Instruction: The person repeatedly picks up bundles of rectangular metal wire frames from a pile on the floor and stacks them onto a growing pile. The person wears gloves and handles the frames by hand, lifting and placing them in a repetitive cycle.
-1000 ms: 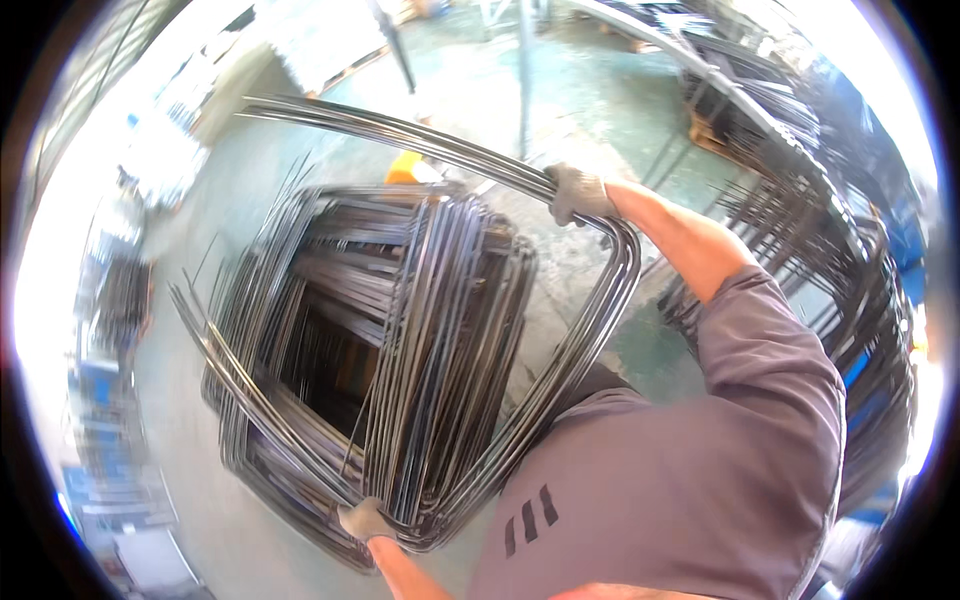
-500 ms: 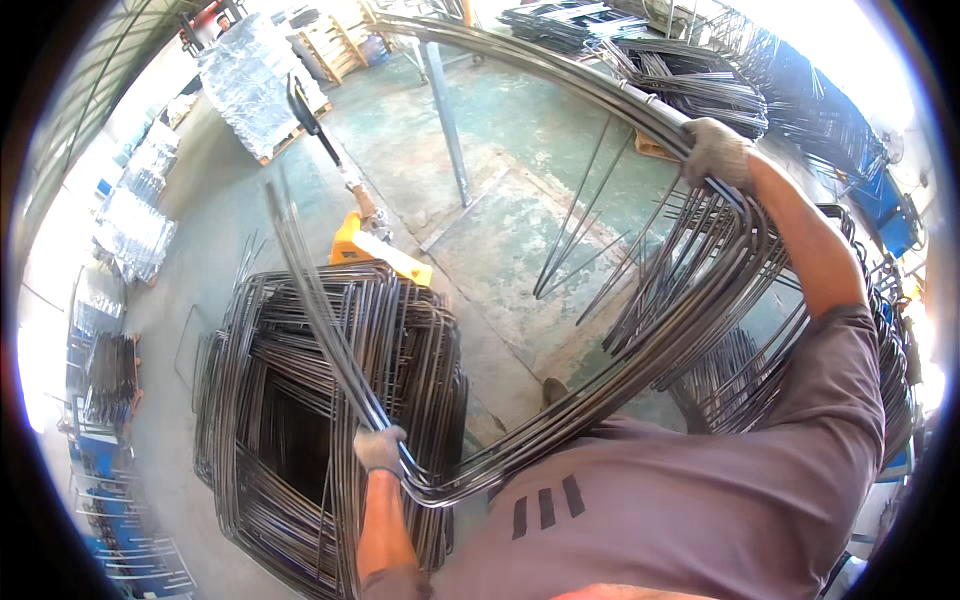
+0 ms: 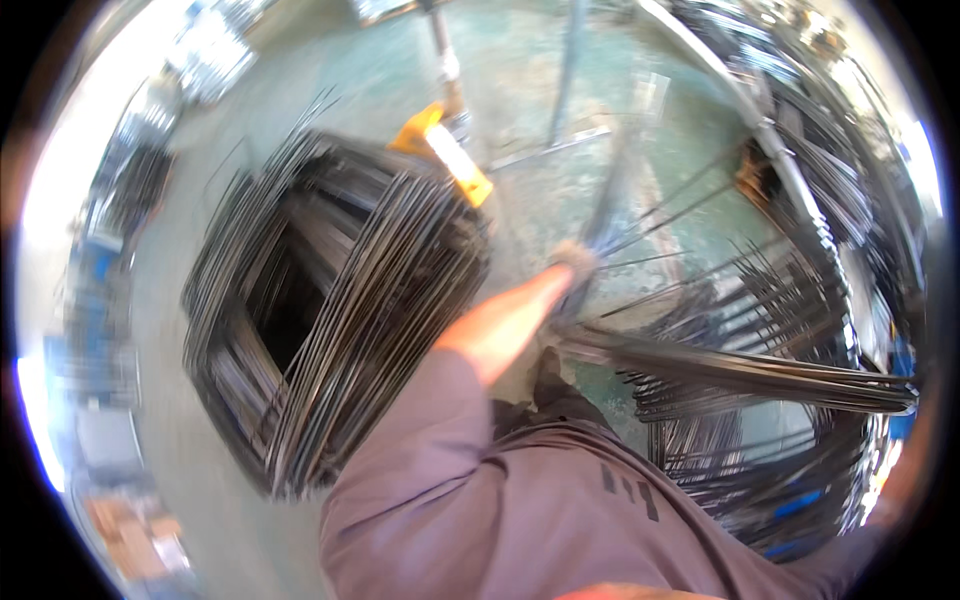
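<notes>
My left hand, in a grey work glove, is closed round a bundle of bent metal rods. From that hand the bundle runs to the right, and its upper leg is smeared by motion. The bundle hangs in front of my body, over further metal rods at the right. Of my right arm only a blurred forearm shows at the right rim; its hand is lost in the dark edge. To the left of my left arm stands a big stack of rectangular metal rod frames, with an open hollow in the middle.
A yellow pallet jack touches the far side of the stack. More rods stand and lie at the right, beside a pale metal bar. Wrapped goods stand far left. A cardboard box sits lower left.
My view has turned and shifted. The rod bundle has swung right, away from the stack, with my left hand still round it. My right hand has gone out of sight at the right rim.
</notes>
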Tool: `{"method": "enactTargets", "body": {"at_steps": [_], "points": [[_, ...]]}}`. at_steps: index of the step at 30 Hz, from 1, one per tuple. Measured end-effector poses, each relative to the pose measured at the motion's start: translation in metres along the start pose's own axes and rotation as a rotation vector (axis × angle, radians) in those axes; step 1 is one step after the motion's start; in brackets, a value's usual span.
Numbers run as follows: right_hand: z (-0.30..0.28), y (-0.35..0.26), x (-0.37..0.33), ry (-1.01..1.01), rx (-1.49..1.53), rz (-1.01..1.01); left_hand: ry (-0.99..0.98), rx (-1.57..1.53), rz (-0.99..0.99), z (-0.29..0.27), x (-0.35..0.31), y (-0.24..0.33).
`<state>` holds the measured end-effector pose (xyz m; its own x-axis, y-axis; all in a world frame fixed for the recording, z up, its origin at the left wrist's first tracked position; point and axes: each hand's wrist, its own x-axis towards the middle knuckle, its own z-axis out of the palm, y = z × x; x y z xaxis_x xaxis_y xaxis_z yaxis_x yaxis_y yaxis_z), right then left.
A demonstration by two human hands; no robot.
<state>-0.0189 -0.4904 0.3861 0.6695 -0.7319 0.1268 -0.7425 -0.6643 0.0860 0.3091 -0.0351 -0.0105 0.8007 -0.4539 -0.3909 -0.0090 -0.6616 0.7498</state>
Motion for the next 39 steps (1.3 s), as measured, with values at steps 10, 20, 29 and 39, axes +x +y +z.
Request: {"method": "enactTargets", "body": {"at_steps": [10, 20, 29, 39], "points": [[0.064, -0.112, 0.027, 0.428, -0.111, -0.216, -0.086, -0.061, 0.331, 0.007, -0.117, -0.004], [0.154, -0.599, -0.322, -0.112, 0.621, -1.217, 1.171, 0.409, -0.13, -0.328, -0.448, -0.357], [0.206, -0.885, -0.567, -0.415, 0.138, -1.985, 0.964, -0.237, -1.199, -0.376, -0.744, -0.682], [0.22, -0.897, -0.635, -0.354, -0.058, -2.131, 0.903, -1.084, -0.968, -0.374, -0.761, -0.658]]}}
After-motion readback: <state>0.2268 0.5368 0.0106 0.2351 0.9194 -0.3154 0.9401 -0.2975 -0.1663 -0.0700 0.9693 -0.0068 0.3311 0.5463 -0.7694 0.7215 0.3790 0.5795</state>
